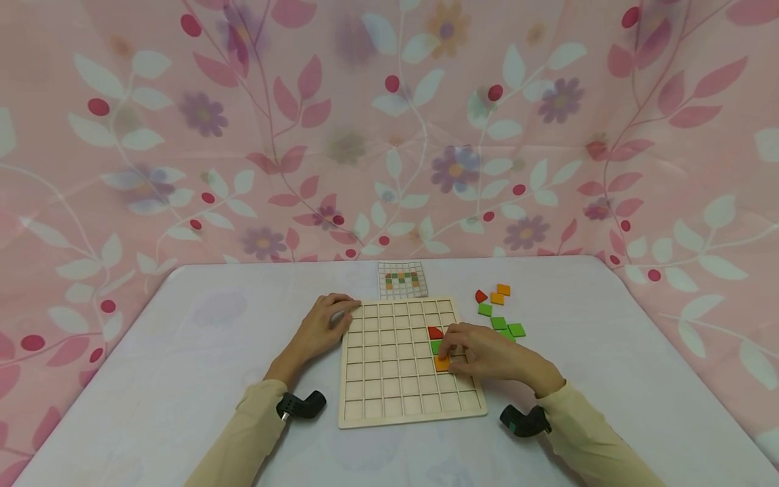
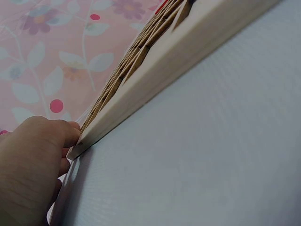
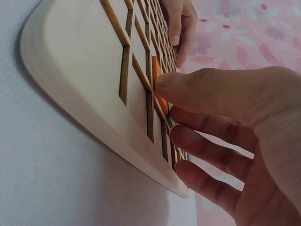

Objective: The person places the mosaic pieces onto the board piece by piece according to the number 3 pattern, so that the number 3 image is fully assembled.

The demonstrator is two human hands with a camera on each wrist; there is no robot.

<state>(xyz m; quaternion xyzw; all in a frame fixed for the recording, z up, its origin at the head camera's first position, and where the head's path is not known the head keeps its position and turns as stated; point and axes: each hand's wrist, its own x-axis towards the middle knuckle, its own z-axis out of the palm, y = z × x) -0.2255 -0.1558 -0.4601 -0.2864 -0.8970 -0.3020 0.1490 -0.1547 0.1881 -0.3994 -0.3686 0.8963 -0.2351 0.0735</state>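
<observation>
A pale wooden grid board [image 1: 392, 391] lies flat on the table. At its far left corner my left hand [image 1: 319, 330] grips the edge, as the left wrist view also shows. My right hand [image 1: 489, 350] is over the right part of the grid, thumb and fingertips pinching an orange square tile [image 1: 441, 364]. That tile stands slightly proud of its cell in the right wrist view. Just beyond it sit a green tile [image 1: 435, 348], partly covered by my fingers, and a red rounded tile [image 1: 435, 332], in the same column.
Behind the board lies a card [image 1: 403, 293] printed with a coloured grid pattern. To the right are loose tiles: orange squares [image 1: 503, 289], a red rounded piece [image 1: 481, 296] and several green ones [image 1: 498, 323]. A white cloth [image 1: 213, 338] covers the table; a floral curtain [image 1: 365, 135] hangs behind.
</observation>
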